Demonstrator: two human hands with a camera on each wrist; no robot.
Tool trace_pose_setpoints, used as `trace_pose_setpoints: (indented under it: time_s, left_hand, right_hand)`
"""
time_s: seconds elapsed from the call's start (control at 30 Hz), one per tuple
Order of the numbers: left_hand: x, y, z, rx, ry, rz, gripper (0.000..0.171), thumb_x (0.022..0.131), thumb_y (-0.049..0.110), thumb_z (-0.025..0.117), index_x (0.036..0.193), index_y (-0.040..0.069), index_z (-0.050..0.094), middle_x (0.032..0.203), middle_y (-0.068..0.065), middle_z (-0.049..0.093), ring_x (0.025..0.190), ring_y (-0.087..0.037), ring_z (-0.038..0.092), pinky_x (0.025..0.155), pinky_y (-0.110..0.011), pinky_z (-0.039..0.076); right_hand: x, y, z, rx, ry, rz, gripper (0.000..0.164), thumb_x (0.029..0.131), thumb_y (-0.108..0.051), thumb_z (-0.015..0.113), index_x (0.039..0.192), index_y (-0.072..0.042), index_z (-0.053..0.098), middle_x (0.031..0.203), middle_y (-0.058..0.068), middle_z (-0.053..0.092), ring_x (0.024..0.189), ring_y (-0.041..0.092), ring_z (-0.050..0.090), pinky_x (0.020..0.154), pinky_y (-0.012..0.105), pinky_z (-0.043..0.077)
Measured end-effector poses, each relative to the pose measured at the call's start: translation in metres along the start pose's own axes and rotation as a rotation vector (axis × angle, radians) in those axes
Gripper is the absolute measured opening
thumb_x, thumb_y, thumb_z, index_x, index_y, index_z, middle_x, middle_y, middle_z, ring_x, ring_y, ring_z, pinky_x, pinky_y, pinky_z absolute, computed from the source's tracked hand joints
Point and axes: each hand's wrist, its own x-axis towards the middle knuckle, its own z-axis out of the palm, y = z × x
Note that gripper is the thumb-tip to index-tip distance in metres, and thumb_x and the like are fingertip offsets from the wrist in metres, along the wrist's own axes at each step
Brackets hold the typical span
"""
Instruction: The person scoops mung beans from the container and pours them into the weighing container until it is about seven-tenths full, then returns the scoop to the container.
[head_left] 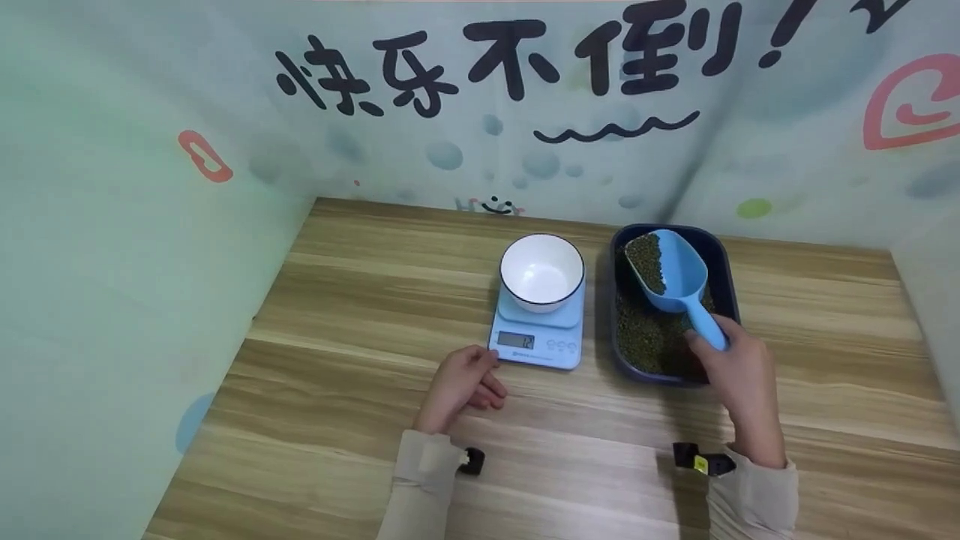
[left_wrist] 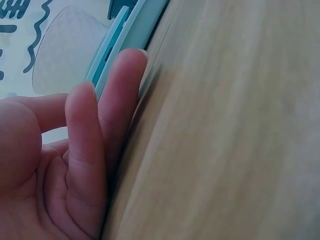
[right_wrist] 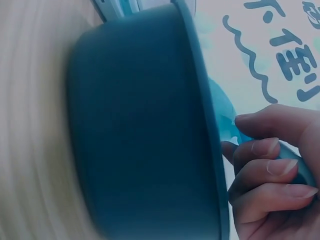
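Observation:
My right hand (head_left: 742,367) grips the handle of a blue scoop (head_left: 686,270), its fingers curled round it in the right wrist view. Brown-green pellets (head_left: 643,262) fill the left part of the scoop, which is over a dark blue tub (head_left: 616,345) holding more of the same pellets. My left hand (head_left: 465,382) lies on the table by the front left corner of a light blue kitchen scale (head_left: 536,358), fingers loosely bent and holding nothing. On the scale stands a white bowl (head_left: 541,270) with a dark rim; no pellets show inside. The scale's display (head_left: 517,341) is lit with digits.
The wood-grain table (head_left: 360,300) meets a printed backdrop (head_left: 405,165) at the back and a pale green side wall (head_left: 97,300) at the left. The tub stands just right of the scale, a narrow strip of table between them.

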Motion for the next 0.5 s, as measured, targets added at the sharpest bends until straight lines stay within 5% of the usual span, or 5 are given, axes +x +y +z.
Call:
trace_pose_setpoints:
  time_s: [0.33,0.5]
  left_hand:
    - [0.000,-0.001,0.001,-0.015,0.008,-0.006,0.037,0.091,0.038,0.048,0.097,0.002,0.054,0.069,-0.016,0.065,0.059,-0.027,0.065,0.048,-0.030,0.052]
    - [-0.008,0.011,0.001,-0.018,0.000,-0.017,0.035,0.093,0.033,0.046,0.100,-0.001,0.054,0.073,-0.020,0.065,0.061,-0.029,0.065,0.050,-0.032,0.052]
  right_hand:
    - [-0.009,-0.011,-0.010,0.006,0.068,-0.019,0.038,0.085,-0.034,0.057,0.115,-0.011,0.059,0.067,0.009,0.054,0.055,0.021,0.048,0.047,0.030,0.038]
    - [-0.012,-0.014,-0.013,0.016,0.070,-0.019,0.042,0.084,-0.037,0.057,0.117,-0.010,0.058,0.071,0.010,0.056,0.057,0.022,0.049,0.047,0.030,0.039]
